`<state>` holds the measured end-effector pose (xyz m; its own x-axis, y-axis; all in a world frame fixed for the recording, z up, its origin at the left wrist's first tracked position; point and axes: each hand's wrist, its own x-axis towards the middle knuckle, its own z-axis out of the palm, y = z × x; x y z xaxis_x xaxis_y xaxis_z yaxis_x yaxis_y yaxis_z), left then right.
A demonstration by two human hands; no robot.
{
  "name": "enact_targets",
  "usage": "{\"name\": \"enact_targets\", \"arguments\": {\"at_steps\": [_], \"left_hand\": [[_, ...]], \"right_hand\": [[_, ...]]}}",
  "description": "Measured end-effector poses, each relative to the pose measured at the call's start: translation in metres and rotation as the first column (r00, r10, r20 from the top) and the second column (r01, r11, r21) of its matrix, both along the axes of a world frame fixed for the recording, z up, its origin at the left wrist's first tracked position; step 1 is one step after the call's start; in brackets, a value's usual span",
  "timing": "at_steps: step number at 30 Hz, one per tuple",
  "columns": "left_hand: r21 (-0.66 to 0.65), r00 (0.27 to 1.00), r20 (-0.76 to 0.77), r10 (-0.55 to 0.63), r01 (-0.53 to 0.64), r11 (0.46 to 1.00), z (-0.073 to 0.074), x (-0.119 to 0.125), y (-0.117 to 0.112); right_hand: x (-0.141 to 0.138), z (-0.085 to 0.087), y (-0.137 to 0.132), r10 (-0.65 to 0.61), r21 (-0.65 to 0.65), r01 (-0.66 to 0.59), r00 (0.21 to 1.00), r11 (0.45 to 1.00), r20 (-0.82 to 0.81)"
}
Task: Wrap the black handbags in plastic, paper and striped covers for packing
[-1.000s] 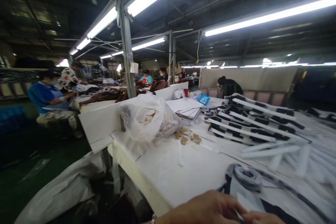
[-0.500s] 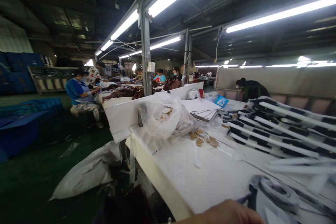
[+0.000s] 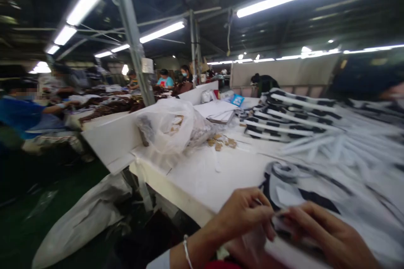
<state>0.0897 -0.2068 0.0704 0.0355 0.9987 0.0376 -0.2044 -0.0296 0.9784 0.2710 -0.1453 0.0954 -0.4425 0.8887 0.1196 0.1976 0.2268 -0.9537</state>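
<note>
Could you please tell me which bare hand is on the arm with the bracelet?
The left hand: a thin, silvery bracelet sits above its wrist, while none shows by the right hand.

Crinkled, see-through plastic on the bag (image 3: 170,128), and it's catching a soft sheen; smooth, pale, laminate-like finish across the tabletop (image 3: 192,180); brown scraps (image 3: 232,143) looking like torn cardboard, matt and rough-edged; flat, matt white paper in the stack (image 3: 216,108); soft, dull cloth in the grey roll (image 3: 285,169) and in the checked pile (image 3: 268,135); creased, dull, plastic-looking sack (image 3: 78,218); bare grey metal on the post (image 3: 131,38); and bright, polished metal in the bracelet (image 3: 187,252).
</note>
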Motion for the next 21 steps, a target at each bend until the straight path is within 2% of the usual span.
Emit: {"name": "enact_targets", "arguments": {"at_steps": [2,6,9,12,17,21], "left_hand": [[0.012,0.998,-0.06,0.027,-0.027,1.0,0.006,0.0,-0.001],[-0.004,0.988,-0.148,0.042,-0.043,0.999,0.012,-0.001,0.001],[-0.008,0.979,-0.195,0.062,-0.065,0.998,0.015,0.0,-0.001],[0.031,0.965,-0.243,0.101,-0.097,0.995,0.016,0.0,-0.001],[0.019,0.96,-0.254,0.119,-0.117,0.993,0.013,-0.003,0.002],[0.009,0.968,-0.231,0.099,-0.1,0.995,0.006,-0.005,0.004]], "right_hand": [[-0.002,0.003,-0.002,-0.031,0.001,0.031,0.999,1.0,0.029],[-0.008,0.003,0.001,-0.06,-0.139,0.044,0.991,0.989,-0.117],[-0.01,0.0,0.0,-0.047,-0.227,-0.002,0.977,0.974,-0.208],[-0.011,-0.004,0.0,0.011,-0.28,-0.075,0.975,0.957,-0.223],[-0.011,-0.009,0.002,0.079,-0.314,-0.136,0.979,0.94,-0.188],[-0.015,-0.012,0.003,0.034,-0.341,-0.13,0.961,0.931,-0.276]]}}
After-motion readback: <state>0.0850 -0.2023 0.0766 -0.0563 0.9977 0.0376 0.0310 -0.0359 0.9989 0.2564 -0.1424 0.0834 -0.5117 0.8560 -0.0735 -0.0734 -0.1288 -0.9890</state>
